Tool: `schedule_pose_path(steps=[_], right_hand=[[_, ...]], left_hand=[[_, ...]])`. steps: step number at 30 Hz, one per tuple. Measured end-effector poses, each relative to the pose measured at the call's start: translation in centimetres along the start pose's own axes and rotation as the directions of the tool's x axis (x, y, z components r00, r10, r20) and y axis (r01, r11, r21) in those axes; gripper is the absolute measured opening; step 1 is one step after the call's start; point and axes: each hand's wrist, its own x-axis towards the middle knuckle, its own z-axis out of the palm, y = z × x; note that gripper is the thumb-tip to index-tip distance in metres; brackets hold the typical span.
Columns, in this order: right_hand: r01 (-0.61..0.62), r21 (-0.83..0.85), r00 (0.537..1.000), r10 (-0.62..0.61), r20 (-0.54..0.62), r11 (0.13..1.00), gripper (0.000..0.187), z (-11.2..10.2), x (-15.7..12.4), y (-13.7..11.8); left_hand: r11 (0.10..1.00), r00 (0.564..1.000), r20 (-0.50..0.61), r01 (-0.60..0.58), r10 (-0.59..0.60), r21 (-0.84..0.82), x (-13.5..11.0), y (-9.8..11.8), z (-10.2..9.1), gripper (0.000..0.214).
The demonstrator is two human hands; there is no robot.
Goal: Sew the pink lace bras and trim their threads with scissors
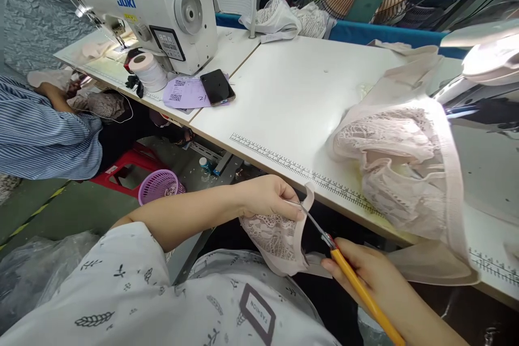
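My left hand (271,197) pinches the edge of a pale pink lace bra piece (275,240), which hangs over my lap. A narrow strip of its edging sticks up past my fingertips. In my right hand (365,270) is a pair of scissors (359,289) with a long yellow-orange handle. Their metal blades point up and left, with the tips at the edging beside my left fingers. Whether the blades are parted I cannot tell. Right of my hands, a larger lace bra (405,184) lies heaped on the white table (279,97), part of it drooping over the front edge.
A white sewing machine (162,16) stands at the back left, near a thread cone (148,71), a phone (218,87) and purple paper slips (184,93). A co-worker in a striped sleeve (44,130) sits at left. A lit lamp (492,62) overhangs the right side.
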Motion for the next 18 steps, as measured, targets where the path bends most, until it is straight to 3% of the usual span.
schedule_pose_path(steps=[5,9,14,18], right_hand=[[-0.017,-0.04,0.998,0.015,-0.053,0.999,0.041,1.1,0.1,0.8],[-0.022,0.02,0.998,0.024,-0.062,1.0,0.045,2.4,0.3,1.6],[-0.029,0.112,0.992,0.014,0.129,0.993,0.04,2.0,0.6,1.6],[-0.059,-0.013,0.984,0.06,0.17,0.998,0.038,0.5,0.8,0.9]], left_hand=[[1.0,1.0,-0.02,0.0,0.0,-0.01,0.1,-0.1,-0.1,0.017],[0.997,0.998,-0.043,-0.039,0.036,-0.064,0.0,-0.3,-0.1,0.013],[0.998,0.999,-0.033,-0.036,0.034,-0.053,-0.4,-0.5,-0.4,0.01],[1.0,0.999,-0.043,0.002,-0.001,0.028,-0.8,-0.2,-0.5,0.014]])
